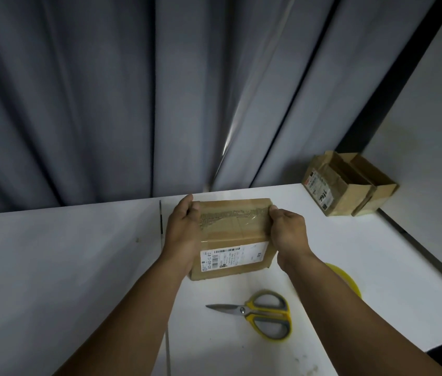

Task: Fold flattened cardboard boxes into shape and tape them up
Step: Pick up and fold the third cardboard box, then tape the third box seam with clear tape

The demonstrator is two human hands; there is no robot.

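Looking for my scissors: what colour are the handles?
The scissors have yellow handles with grey inner grips; head view.

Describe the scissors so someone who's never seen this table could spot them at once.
On the white table, look nearer than the held box. The scissors lie flat there, blades pointing left. Grey-and-yellow handles set them apart from the all-yellow round thing nearby.

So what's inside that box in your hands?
Nothing inside shows: the box is taped shut and carries a white label. The left hand and right hand grip its ends.
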